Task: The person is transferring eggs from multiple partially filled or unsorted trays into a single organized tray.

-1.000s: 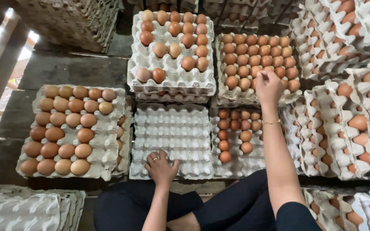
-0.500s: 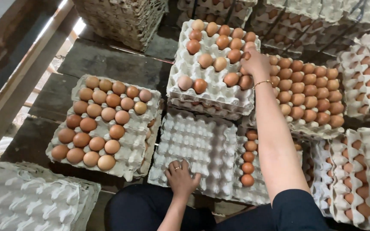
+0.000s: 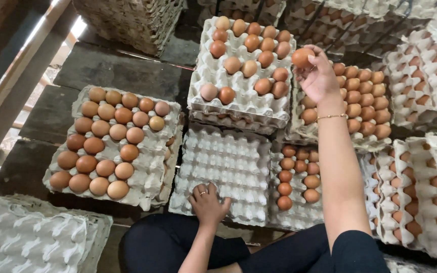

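My right hand [image 3: 318, 77] is raised over the far trays and grips a brown egg [image 3: 302, 57] between fingers and thumb. It hovers between a partly filled grey egg tray [image 3: 238, 103] and a full tray of eggs [image 3: 375, 136] to its right. My left hand [image 3: 208, 203], ring on one finger, rests flat on the near edge of an empty grey tray [image 3: 228, 162] in front of my lap. A bracelet circles my right wrist.
A tray nearly full of brown eggs [image 3: 150, 177] lies at the left. A tray with two columns of eggs [image 3: 292, 215] sits right of the empty one. Stacks of filled trays [image 3: 421, 167] crowd the right; empty tray stacks [image 3: 31, 242] stand near left and at the back.
My right hand has lifted off the full tray with an egg and shifted left toward the partly filled tray. The view has tilted and moved right. My left hand stays on the empty tray.
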